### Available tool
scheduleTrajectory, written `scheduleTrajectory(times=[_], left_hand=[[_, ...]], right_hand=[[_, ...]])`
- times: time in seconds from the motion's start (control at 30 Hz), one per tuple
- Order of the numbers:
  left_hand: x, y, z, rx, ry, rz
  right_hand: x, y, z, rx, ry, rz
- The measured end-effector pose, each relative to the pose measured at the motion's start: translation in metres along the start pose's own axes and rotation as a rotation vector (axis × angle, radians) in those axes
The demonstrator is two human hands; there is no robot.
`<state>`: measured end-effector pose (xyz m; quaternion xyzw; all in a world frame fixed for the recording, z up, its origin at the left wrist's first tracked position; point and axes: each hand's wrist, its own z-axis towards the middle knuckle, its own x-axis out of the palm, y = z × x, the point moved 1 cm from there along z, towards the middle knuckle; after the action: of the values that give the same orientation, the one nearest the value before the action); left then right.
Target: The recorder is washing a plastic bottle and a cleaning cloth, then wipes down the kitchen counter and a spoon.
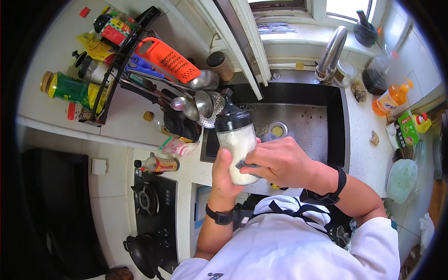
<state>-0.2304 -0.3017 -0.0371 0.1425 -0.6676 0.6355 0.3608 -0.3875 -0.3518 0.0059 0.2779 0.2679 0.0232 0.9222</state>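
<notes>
A clear seasoning jar (235, 140) with a black lid (233, 120) and white powder or grains inside is held tilted over the front edge of the sink (294, 140). My left hand (225, 173) grips it from the left side, thumb along the glass. A grey cloth (247, 165) is pinched in the fingers of my right hand (280, 162) and pressed against the jar's lower side. Part of the jar is hidden behind my right fingers. Behind that hand, something bluish lies in the sink near the drain strainer (278, 130), which holds yellowish bits.
A chrome faucet (330, 52) rises behind the sink. Ladles (204, 104) and an orange perforated basket (169, 61) hang at the left, below a black rack (119, 66) of bottles. A gas stove (154, 203) lies left; an orange soap bottle (390, 99) stands right.
</notes>
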Motion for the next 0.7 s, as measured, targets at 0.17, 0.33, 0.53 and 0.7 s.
scheduleTrajectory(times=[0.17, 0.33, 0.53, 0.7], left_hand=[[0.02, 0.008, 0.004, -0.051, -0.461, -0.109], [-0.002, 0.005, 0.0, -0.116, 0.028, -0.128], [-0.014, 0.011, -0.008, -0.108, 0.054, -0.121], [-0.001, 0.005, -0.003, -0.122, -0.227, -0.044]], right_hand=[[0.002, -0.009, 0.0, -0.124, -0.032, -0.107], [-0.001, -0.016, 0.004, 0.079, -0.117, -0.048], [0.002, -0.013, -0.001, 0.032, -0.117, -0.099], [0.003, -0.012, -0.005, -0.09, -0.024, -0.182]])
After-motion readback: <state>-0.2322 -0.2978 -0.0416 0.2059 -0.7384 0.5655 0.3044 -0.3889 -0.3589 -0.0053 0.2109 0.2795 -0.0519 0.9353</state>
